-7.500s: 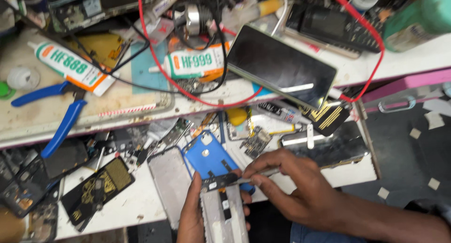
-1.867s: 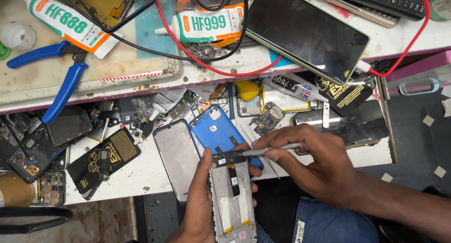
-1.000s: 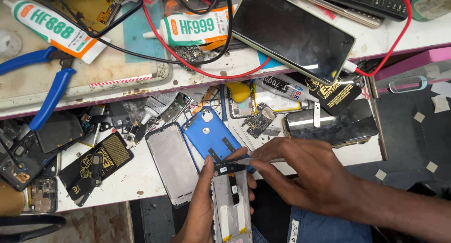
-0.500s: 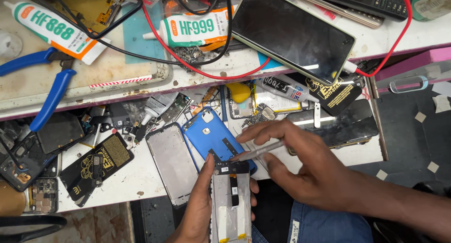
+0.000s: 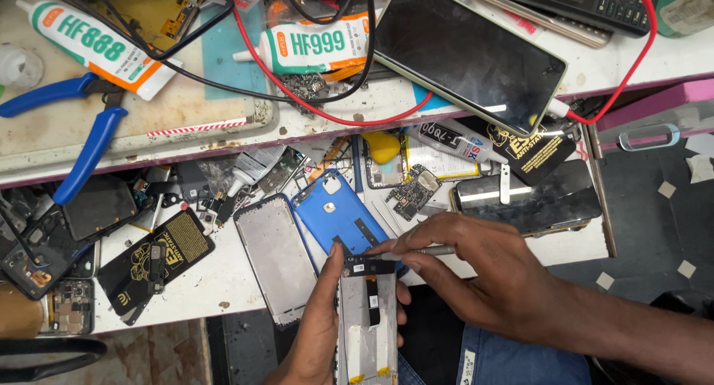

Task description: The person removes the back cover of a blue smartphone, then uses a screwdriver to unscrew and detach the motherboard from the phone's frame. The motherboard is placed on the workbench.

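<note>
The left hand (image 5: 316, 322) grips an opened phone frame (image 5: 366, 318) from its left side, thumb up along the edge, holding it upright at the near edge of the counter (image 5: 216, 281), over the person's lap. The frame shows a pale metal inside with a dark flex strip down its middle and a black bar across its top. The right hand (image 5: 483, 281) is closed in a narrow pinch on a thin metal tool (image 5: 431, 249), held almost level, its tip touching the black bar at the top of the frame.

Just behind the frame lies a blue back cover (image 5: 338, 217), and beside that, to the left, a grey phone frame (image 5: 277, 255). A small circuit board (image 5: 413, 191) sits behind the right hand, near a dark phone (image 5: 543, 203) lying flat. On the raised shelf (image 5: 186, 136) above are 2 glue tubes, one at left (image 5: 89, 46) and one in the middle (image 5: 320, 46), blue-handled pliers (image 5: 74, 128), a large black phone (image 5: 476, 54) and a red wire (image 5: 312, 106) looping across.
</note>
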